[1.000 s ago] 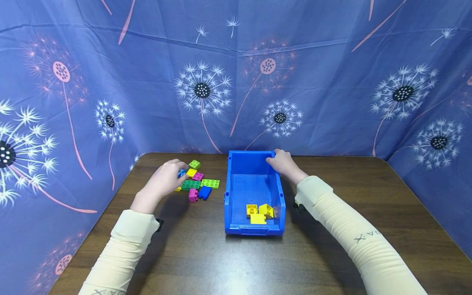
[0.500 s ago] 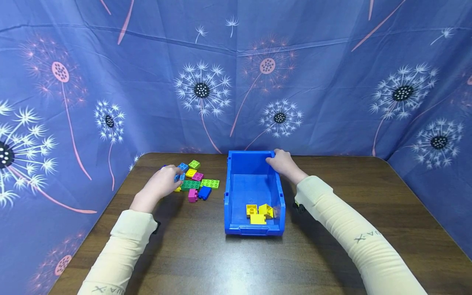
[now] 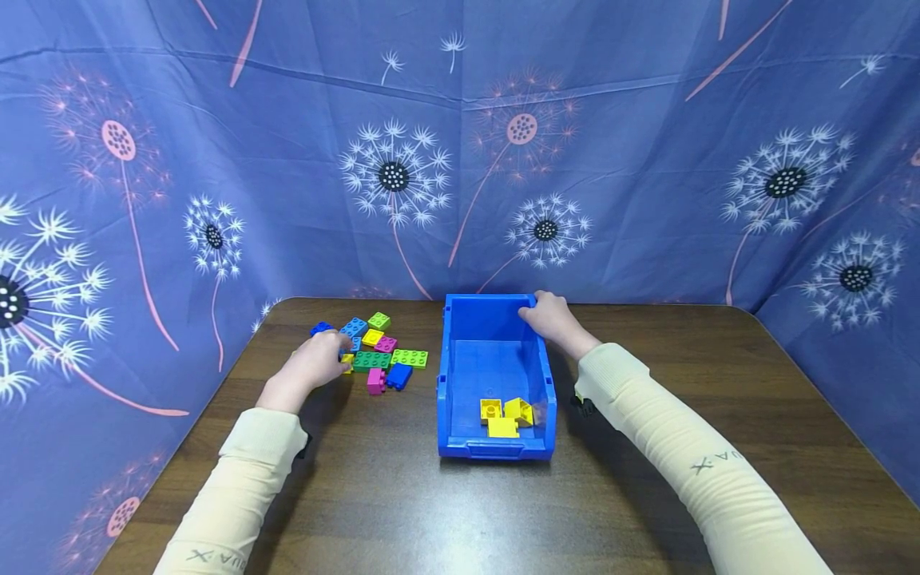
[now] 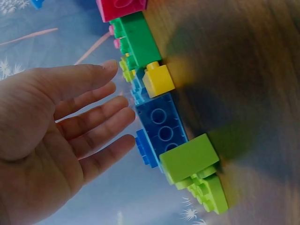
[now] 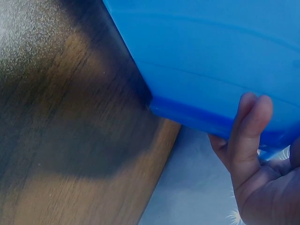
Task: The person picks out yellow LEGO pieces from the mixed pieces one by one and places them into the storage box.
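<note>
My left hand [image 3: 312, 359] hovers at the near left of a cluster of toy building bricks. In the left wrist view its fingers are extended and a little bent, with nothing held. The thumb and fingertips are nearest a small yellow brick [image 4: 159, 80], apart from it in that view. Beside that brick are a green brick [image 4: 140, 42], a blue brick [image 4: 161, 119] on its side and a lime brick [image 4: 190, 158]. My right hand [image 3: 555, 319] grips the far right corner of a blue bin [image 3: 483, 316]. Three yellow bricks [image 3: 503, 428] lie inside the bin.
Toward the bin lie a flat lime brick [image 3: 410, 358], a dark blue brick [image 3: 398, 376] and a magenta brick [image 3: 376, 381]. Bare wood of the table [image 3: 388, 487] shows in front. A blue patterned cloth [image 3: 618, 160] hangs behind the table.
My left hand has drawn back to the left and nearer me, from the light blue bricks to beside the yellow one, uncovering several bricks. My right hand and the bin stay put.
</note>
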The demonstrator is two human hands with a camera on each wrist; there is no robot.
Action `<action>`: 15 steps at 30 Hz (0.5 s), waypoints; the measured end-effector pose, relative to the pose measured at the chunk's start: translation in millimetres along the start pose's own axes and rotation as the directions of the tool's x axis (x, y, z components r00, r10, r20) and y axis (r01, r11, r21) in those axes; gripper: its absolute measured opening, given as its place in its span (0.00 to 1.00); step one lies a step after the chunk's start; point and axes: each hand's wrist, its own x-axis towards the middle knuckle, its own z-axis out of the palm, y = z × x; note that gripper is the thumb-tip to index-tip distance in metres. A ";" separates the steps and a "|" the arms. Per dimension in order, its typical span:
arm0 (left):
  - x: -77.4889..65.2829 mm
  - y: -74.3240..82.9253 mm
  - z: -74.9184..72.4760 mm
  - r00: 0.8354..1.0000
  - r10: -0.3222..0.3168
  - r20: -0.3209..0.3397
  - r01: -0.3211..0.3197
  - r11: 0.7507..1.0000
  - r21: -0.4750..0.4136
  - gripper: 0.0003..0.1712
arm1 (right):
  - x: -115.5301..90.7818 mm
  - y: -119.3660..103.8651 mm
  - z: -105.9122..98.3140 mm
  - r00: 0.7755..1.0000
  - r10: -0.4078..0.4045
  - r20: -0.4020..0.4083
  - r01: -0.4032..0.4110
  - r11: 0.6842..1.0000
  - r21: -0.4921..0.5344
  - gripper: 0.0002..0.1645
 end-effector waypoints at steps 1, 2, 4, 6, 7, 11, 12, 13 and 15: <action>0.6 -0.6 1.1 1.000 -0.002 0.004 0.002 1.000 -0.002 0.20 | 0.0 0.1 0.2 1.000 0.000 0.000 0.000 1.000 0.006 0.14; 1.2 -1.3 2.5 1.000 -0.003 0.004 0.003 1.000 -0.002 0.20 | 0.1 0.2 0.2 1.000 -0.002 0.000 0.002 1.000 0.006 0.14; 2.2 -1.7 5.2 1.000 0.004 -0.003 -0.004 1.000 0.007 0.20 | 0.1 0.3 0.1 1.000 -0.006 -0.002 0.006 1.000 0.010 0.14; 3.1 -1.6 7.8 1.000 0.015 -0.014 -0.015 1.000 0.022 0.20 | 0.1 0.4 0.1 1.000 -0.003 -0.004 0.003 1.000 0.011 0.14; 3.4 -1.1 8.8 1.000 0.020 -0.020 -0.019 0.999 0.030 0.20 | 0.2 0.4 0.3 1.000 0.000 -0.005 0.000 1.000 0.011 0.14; 4.1 0.3 12.4 0.999 0.028 -0.033 -0.026 0.997 0.073 0.19 | 0.3 0.9 0.8 1.000 -0.002 -0.006 0.002 1.000 0.007 0.17; 4.5 0.3 13.2 0.999 0.023 -0.034 -0.021 0.997 0.079 0.19 | 0.3 1.1 0.8 1.000 -0.003 -0.006 0.003 1.000 0.009 0.18; 4.9 0.3 13.9 0.999 0.026 -0.036 -0.022 0.996 0.092 0.19 | 0.2 1.3 0.6 1.000 -0.004 -0.005 0.004 1.000 0.011 0.19; 5.8 0.6 15.1 0.999 0.033 -0.041 -0.028 0.994 0.109 0.18 | -0.1 1.6 0.3 1.000 -0.003 -0.003 0.003 1.000 0.020 0.21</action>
